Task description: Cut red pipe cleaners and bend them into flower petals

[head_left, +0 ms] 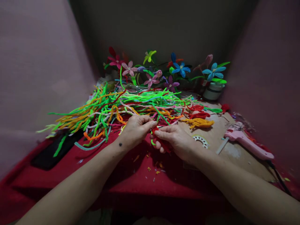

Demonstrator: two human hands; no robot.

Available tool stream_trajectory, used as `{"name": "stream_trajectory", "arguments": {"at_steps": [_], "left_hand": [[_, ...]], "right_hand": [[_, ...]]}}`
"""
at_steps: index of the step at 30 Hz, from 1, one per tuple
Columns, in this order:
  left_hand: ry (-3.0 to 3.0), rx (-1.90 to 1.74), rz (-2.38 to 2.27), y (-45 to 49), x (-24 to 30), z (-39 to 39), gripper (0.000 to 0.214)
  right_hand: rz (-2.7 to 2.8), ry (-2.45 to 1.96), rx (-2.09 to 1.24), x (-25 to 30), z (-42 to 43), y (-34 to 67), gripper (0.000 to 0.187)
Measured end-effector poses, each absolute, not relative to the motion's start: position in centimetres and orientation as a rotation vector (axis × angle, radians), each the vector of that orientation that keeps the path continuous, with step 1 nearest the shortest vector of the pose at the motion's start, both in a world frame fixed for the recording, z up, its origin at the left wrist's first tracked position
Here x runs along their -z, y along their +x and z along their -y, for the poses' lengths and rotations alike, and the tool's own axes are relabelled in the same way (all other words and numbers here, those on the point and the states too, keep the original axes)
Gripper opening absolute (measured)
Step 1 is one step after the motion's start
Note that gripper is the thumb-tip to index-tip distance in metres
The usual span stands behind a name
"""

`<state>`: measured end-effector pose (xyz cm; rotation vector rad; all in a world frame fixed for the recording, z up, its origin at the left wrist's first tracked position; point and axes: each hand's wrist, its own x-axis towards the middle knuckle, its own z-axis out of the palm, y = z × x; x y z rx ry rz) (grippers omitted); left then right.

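A red cloth point(140, 184) covers the surface between 2 pink walls point(35, 62). The left hand point(134, 128) and right hand point(175, 141) both pinch 1 red pipe cleaner point(154, 130).

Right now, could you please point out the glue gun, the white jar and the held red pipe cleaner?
glue gun point(248, 144): head view, pink body.
white jar point(212, 92): head view, side wall.
red pipe cleaner point(154, 129): head view, its visible upper part.
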<state>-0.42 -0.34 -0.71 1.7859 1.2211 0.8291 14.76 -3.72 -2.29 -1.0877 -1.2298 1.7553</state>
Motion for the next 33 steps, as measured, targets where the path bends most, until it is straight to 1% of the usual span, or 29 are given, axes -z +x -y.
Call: {"name": "stream_trajectory", "arguments": {"at_steps": [3, 7, 12, 16, 19, 23, 28, 33], "left_hand": [[1.772, -0.843, -1.193, -0.3, 0.7, 0.4, 0.029], [1.738, -0.850, -1.160, -0.2, 0.8, 0.5, 0.027], [1.656, -0.883, -1.177, 0.3, 0.9, 0.8, 0.023], [1.445, -0.904, -1.062, 0.5, 1.1, 0.7, 0.023], [1.311, -0.874, -1.006, 0.3, 1.3, 0.4, 0.024], [1.362, -0.852, -0.979, 0.4, 1.4, 0.5, 0.021], [1.462, -0.785, -1.009, 1.4, 1.3, 1.5, 0.019], [1.548, -0.893, -0.983, 1.6, 1.5, 1.9, 0.016]], "right_hand": [[1.181, -1.003, -1.815, 2.4, 3.5, 15.0, 0.026], [1.150, -0.968, -1.876, 2.1, 3.4, 15.2, 0.017], [1.182, -1.032, -1.843, 1.7, 3.4, 15.4, 0.016], [1.093, -1.054, -1.823, 1.9, 2.9, 15.6, 0.009], [1.008, -1.000, -1.708, 2.4, 2.2, 15.8, 0.010], [0.836, -0.949, -1.538, 2.9, 1.6, 15.8, 0.013], [0.785, -0.872, -1.530, 2.8, 1.6, 15.5, 0.010], [0.742, -0.844, -1.567, 3.2, 1.3, 15.6, 0.012]]}}
